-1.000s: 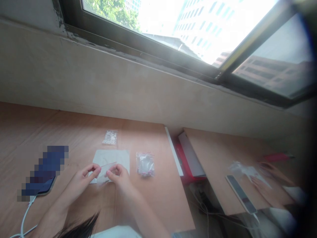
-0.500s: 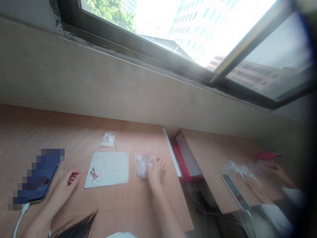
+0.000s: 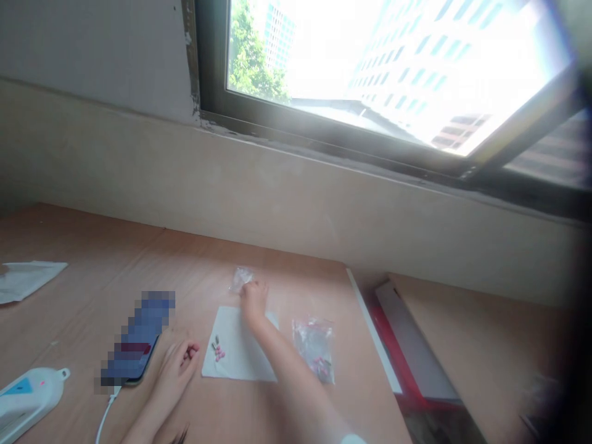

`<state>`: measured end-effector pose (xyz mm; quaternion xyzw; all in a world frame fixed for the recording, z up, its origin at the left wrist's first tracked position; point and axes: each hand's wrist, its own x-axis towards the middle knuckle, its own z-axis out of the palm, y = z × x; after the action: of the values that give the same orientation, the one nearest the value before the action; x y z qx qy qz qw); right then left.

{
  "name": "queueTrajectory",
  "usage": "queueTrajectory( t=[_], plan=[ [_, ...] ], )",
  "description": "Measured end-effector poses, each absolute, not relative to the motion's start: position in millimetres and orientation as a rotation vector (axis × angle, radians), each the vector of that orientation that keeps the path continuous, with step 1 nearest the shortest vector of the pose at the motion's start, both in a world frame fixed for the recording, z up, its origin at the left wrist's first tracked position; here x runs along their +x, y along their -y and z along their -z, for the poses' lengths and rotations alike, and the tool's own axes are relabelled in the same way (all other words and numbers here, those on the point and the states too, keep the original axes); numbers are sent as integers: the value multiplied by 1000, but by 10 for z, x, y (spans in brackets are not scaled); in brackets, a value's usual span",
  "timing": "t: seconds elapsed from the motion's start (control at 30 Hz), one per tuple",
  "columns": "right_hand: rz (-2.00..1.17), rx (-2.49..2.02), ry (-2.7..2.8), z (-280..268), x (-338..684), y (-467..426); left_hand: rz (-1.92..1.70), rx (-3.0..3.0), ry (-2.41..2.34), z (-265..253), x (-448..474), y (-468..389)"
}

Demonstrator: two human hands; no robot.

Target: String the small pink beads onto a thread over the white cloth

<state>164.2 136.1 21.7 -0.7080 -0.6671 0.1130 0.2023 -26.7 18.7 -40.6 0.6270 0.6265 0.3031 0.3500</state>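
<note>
Pink pieces (image 3: 219,354), a whitish sheet (image 3: 245,356).

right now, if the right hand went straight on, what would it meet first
The far bag, most likely: the right hand already overlaps its near edge in view, though contact is unclear. Beyond it come table and wall.

Window (image 3: 333,74): glare, daylight source
Wall (image 3: 277,197): dim
Tabletop (image 3: 115,259): soft light, hazy
Phone (image 3: 139,336): pixelated
Right edge: dark, blurred
</note>
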Motion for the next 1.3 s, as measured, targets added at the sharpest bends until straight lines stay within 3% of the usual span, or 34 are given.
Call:
queueTrajectory(
  t=[0.13, 0.33, 0.43, 0.63, 0.77, 1.0, 1.3],
  plan=[
    [-486, -1828, 1557, -515, 1810, -1186, -854, 1435, -1637, 186, -194, -225],
    [-1256, -1429, 1194, -832, 1941, -528, -770, 1209, -1302, -674, 138, -298],
    [-1245, -1502, 1126, -693, 2017, -277, -708, 1268, -1251, -912, 247, -290],
    [-742, -1763, 1143, -658, 2015, -4, -612, 1369, -1266, -940, 259, -140],
    [-1085, -1570, 1396, -868, 1797, 73, -580, 1539, -1267, -951, 318, -62],
    [-1405, -1363, 1283, -881, 1802, 55, -531, 1665, -1183, -1174, 319, 8],
    [-1606, -1279, 1262, -975, 1826, 91, -557, 1489, -1116, -1093, 316, 44]
  ],
)
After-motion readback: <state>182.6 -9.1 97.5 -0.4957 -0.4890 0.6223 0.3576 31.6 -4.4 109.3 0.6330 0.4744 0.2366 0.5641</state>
